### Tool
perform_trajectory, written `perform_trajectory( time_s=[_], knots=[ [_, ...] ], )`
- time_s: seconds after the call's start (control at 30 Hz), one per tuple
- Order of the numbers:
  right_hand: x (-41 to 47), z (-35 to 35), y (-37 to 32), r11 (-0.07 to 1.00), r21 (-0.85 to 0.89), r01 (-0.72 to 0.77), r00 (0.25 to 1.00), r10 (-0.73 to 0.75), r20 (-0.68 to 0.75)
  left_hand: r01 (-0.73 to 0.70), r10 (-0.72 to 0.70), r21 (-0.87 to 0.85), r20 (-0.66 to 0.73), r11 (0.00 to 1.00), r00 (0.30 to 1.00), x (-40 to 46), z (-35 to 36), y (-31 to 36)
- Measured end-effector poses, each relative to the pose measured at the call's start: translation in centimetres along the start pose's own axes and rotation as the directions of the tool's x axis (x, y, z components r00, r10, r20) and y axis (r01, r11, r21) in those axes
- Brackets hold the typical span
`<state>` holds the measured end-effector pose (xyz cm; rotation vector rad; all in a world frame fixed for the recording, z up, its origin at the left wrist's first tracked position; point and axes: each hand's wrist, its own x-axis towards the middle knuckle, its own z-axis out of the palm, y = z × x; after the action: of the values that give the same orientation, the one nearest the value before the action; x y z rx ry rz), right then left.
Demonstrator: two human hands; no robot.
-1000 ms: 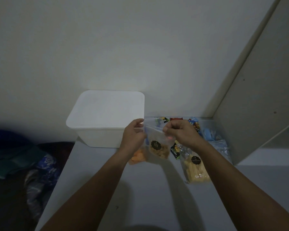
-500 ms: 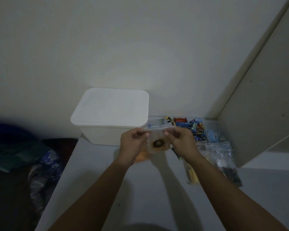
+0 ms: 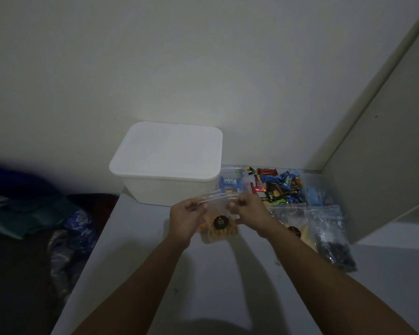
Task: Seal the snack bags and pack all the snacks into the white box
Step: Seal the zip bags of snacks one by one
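Observation:
Both hands hold a clear zip bag of orange-brown snacks (image 3: 218, 228) with a round black label, just above the table. My left hand (image 3: 185, 220) pinches the left end of its top strip and my right hand (image 3: 248, 210) pinches the right end. The white box (image 3: 169, 187) stands behind them with its lid on. A bag of yellow snacks (image 3: 298, 232) and a bag of dark snacks (image 3: 334, 240) lie to the right. Colourful wrapped sweets (image 3: 279, 186) are heaped near the wall.
The white table (image 3: 203, 286) ends at its left edge, with dark clothes and a blue patterned cloth (image 3: 70, 235) below. A grey cabinet side (image 3: 382, 165) rises on the right. The wall stands close behind the box.
The bag has come down from upright in front of the box to low over the table. My hands moved slightly apart along its top strip. The view shifted, showing more bags on the right.

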<state>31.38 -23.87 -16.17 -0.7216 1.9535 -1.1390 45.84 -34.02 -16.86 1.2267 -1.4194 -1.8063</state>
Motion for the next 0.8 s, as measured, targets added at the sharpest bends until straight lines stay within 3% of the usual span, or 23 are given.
perform_trajectory(
  time_s=[0.1, 0.23, 0.6, 0.7, 0.8],
  knots=[
    [0.2, -0.1, -0.5, 0.983, 0.175, -0.060, 0.998, 0.059, 0.015, 0.046, -0.046, 0.002, 0.042, 0.999, 0.998, 0.2, -0.9, -0.8],
    [0.4, -0.5, -1.4, 0.970, 0.233, -0.073, 0.997, 0.076, -0.006, 0.092, -0.114, 0.189, 0.109, 0.978, 0.987, -0.1, -1.7, -2.5],
    [0.3, -1.2, -2.0, 0.976, 0.218, 0.003, 0.997, 0.014, -0.075, 0.248, -0.248, -0.011, 0.032, 0.969, 0.968, 0.5, -1.0, -3.4],
    [0.3, -1.3, -1.9, 0.982, 0.188, 0.032, 0.992, -0.008, -0.126, 0.108, -0.117, 0.202, 0.032, 0.973, 0.993, 0.7, -1.3, -4.3],
    [0.2, -0.5, -1.3, 0.989, 0.141, 0.049, 0.989, -0.028, -0.145, -0.189, 0.154, 0.556, 0.109, 0.810, 0.982, 0.9, -1.7, -5.3]
  ],
)
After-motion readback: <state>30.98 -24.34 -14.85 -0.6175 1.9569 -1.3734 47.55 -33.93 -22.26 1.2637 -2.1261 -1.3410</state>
